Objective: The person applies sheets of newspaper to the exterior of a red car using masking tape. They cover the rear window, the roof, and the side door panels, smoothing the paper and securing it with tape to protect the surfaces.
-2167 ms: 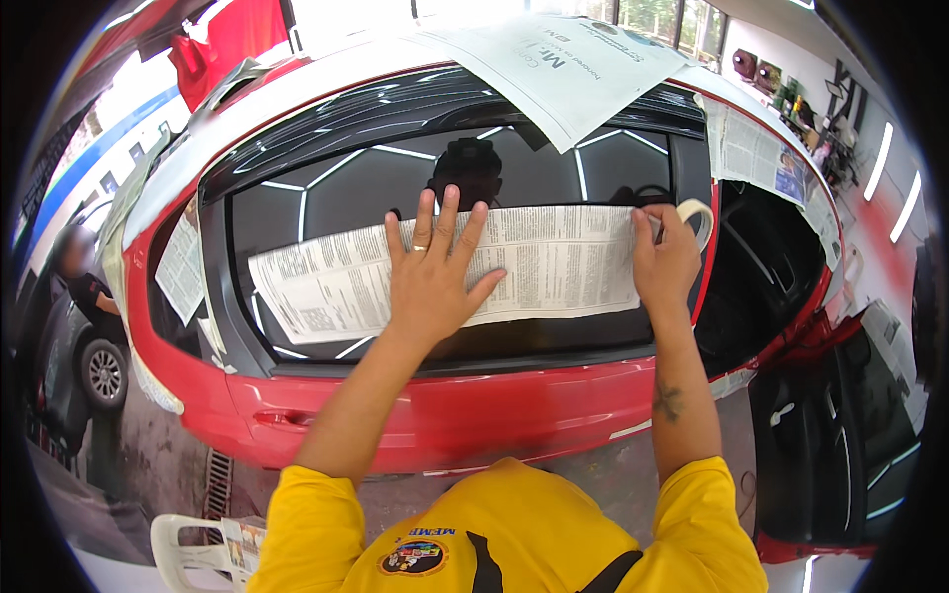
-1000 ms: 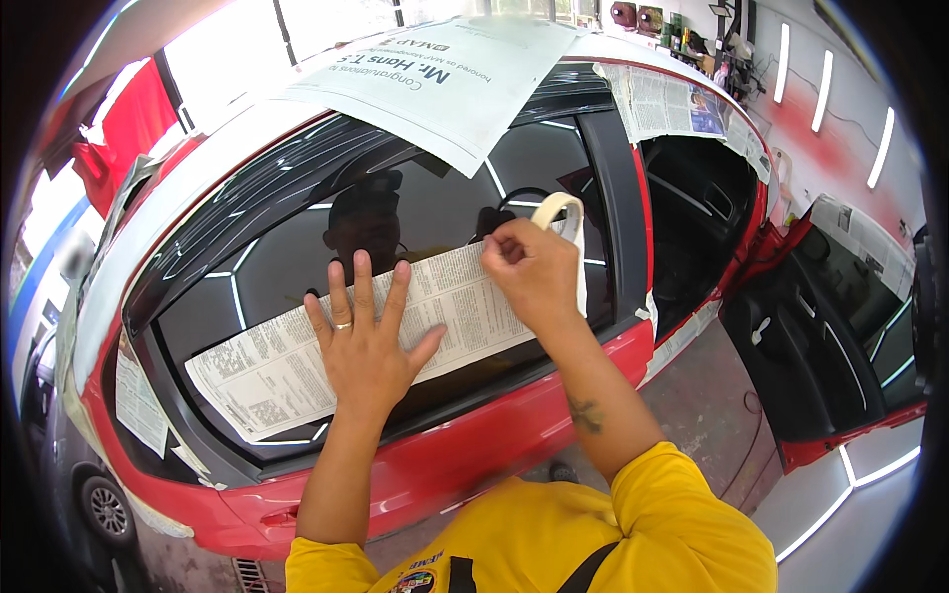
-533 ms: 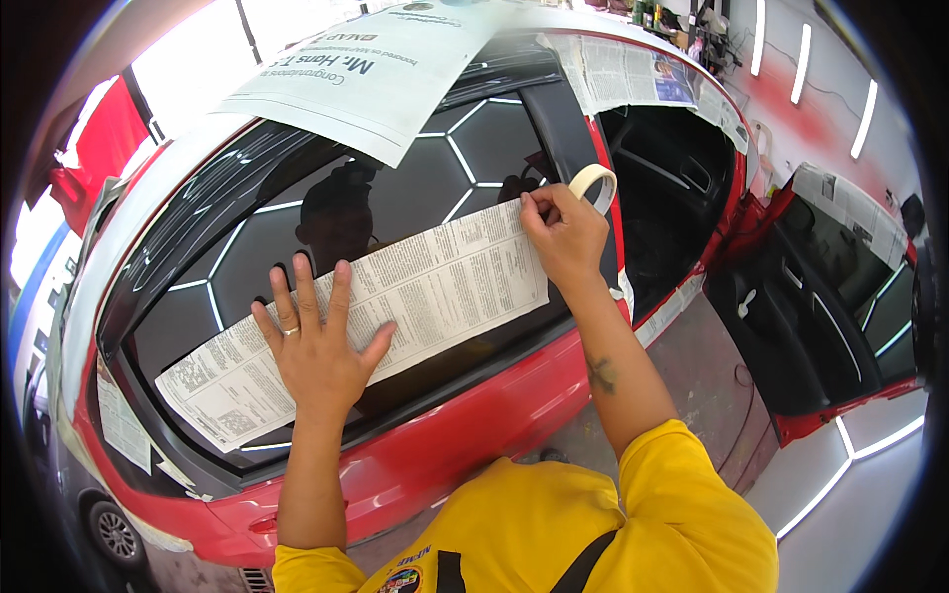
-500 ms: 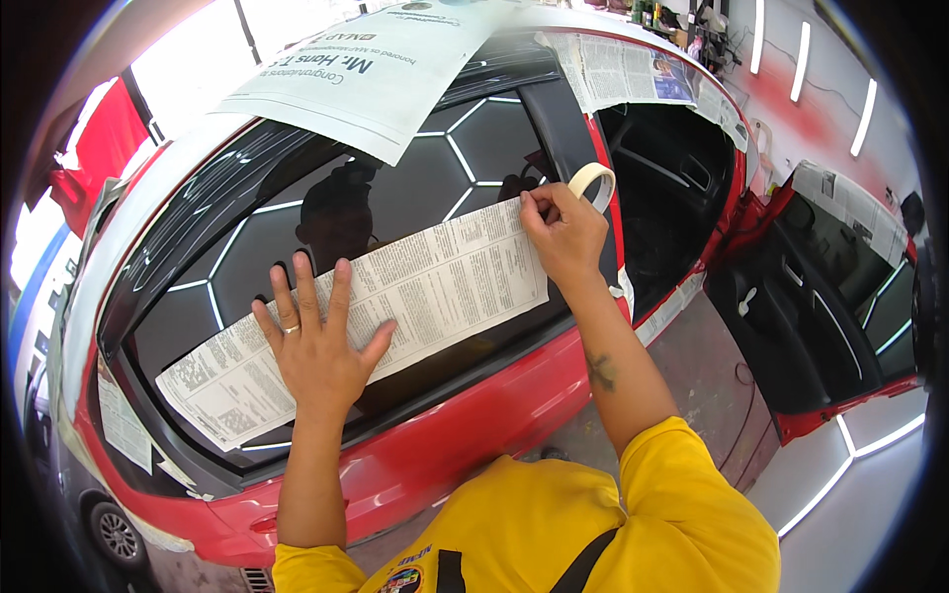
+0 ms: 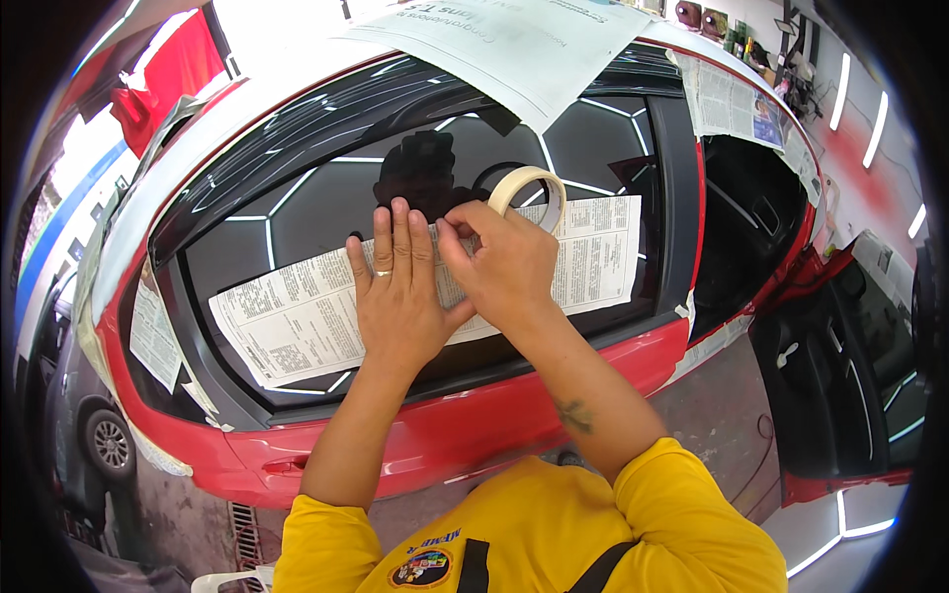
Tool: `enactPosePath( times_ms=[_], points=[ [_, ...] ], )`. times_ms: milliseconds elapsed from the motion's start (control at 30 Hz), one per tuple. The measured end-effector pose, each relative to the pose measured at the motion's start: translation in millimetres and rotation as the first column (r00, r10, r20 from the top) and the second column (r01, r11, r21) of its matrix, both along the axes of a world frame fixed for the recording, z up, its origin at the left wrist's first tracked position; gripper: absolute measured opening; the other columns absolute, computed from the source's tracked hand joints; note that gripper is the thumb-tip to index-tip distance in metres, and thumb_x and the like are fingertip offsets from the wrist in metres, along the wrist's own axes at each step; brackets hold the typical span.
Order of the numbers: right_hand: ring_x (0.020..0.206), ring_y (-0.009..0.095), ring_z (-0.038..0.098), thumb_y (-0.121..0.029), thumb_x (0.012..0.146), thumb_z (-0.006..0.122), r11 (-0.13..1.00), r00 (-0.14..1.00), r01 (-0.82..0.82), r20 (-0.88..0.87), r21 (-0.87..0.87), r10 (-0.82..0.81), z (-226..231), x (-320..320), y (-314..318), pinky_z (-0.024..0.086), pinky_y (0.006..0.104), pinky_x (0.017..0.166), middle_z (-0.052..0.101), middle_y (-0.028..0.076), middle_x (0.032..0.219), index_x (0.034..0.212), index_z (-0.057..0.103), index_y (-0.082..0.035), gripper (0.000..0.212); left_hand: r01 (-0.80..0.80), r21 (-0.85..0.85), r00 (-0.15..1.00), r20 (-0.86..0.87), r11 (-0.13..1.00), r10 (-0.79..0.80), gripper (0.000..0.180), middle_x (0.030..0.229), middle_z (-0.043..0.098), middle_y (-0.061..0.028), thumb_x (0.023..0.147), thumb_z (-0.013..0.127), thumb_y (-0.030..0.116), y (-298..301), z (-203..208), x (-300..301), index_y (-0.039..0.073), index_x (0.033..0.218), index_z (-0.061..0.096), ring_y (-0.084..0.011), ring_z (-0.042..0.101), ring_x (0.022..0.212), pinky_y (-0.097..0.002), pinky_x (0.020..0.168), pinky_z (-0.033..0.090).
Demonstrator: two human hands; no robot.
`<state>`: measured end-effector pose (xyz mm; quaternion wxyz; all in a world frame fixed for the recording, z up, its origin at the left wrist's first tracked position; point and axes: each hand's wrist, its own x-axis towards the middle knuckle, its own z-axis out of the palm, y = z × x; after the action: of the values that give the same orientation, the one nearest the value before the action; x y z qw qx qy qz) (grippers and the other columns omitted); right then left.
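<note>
A strip of newspaper [image 5: 297, 318] lies slanted across the dark side window [image 5: 316, 212] of a red car. Flat on its left-middle part rests my left hand [image 5: 400, 306], fingers stretched upward and fairly close together. Just right of it, my right hand [image 5: 504, 265] is closed at the paper's upper edge, thumb and forefinger pinched. A cream roll of masking tape [image 5: 506, 188] stands up at the back of that hand, partly hidden by it. Whether a tape strip runs between the fingertips is hidden.
A large printed sheet [image 5: 534, 69] hangs from the roof over the window top. Newspaper masking [image 5: 727, 99] lines the front door opening. To the right, the front door [image 5: 825, 366] stands swung out. A grey car's wheel [image 5: 109, 443] shows at left, near a floor drain [image 5: 244, 534].
My right hand has moved left along the paper's top edge, from its right end to beside my left hand, carrying the tape roll. My left fingers have drawn closer together. The view has shifted.
</note>
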<state>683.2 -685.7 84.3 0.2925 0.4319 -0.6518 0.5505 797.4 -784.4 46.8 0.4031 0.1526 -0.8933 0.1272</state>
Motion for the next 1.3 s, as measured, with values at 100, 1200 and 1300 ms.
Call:
enactPosePath(
  times_ms=[100,1200,1300],
  points=[
    [0.058,0.024,0.070,-0.019,0.082,0.082,0.998,0.998,0.046,-0.039,-0.041,-0.048,0.6,-0.8,-7.8,0.052,0.0372,0.051,0.071,0.002,0.070,0.083,0.074,-0.014,0.009,0.004,-0.011,0.999,-0.032,1.000,-0.005,0.127,0.176,0.026,-0.0217,0.074,0.085,0.065,-1.1,-1.8,-1.9,-0.003,0.166,0.031,-0.0358,0.016,0.166,-0.0625,0.131,0.005],
    [0.060,0.024,0.063,-0.014,0.086,0.083,0.873,0.894,0.447,0.114,-0.194,-0.433,-18.3,-120.7,118.7,0.049,0.0386,0.055,0.069,0.002,0.076,0.090,0.075,-0.014,0.009,-0.089,-0.065,0.996,0.026,0.994,0.091,0.127,0.176,0.024,-0.0247,0.078,0.082,0.067,5.4,0.3,0.9,-0.004,0.167,0.027,-0.0398,0.014,0.166,-0.0625,0.130,0.004],
    [0.064,0.025,0.060,-0.019,0.083,0.087,0.978,0.975,0.078,-0.190,-0.194,-0.116,-20.7,-76.6,77.8,0.047,0.0378,0.057,0.069,0.002,0.083,0.092,0.075,-0.016,0.015,-0.052,-0.081,0.999,0.008,0.995,0.053,0.126,0.175,0.025,-0.0257,0.077,0.085,0.063,3.1,1.2,-4.6,-0.003,0.167,0.027,-0.0409,0.015,0.165,-0.0614,0.131,0.004]
  ],
)
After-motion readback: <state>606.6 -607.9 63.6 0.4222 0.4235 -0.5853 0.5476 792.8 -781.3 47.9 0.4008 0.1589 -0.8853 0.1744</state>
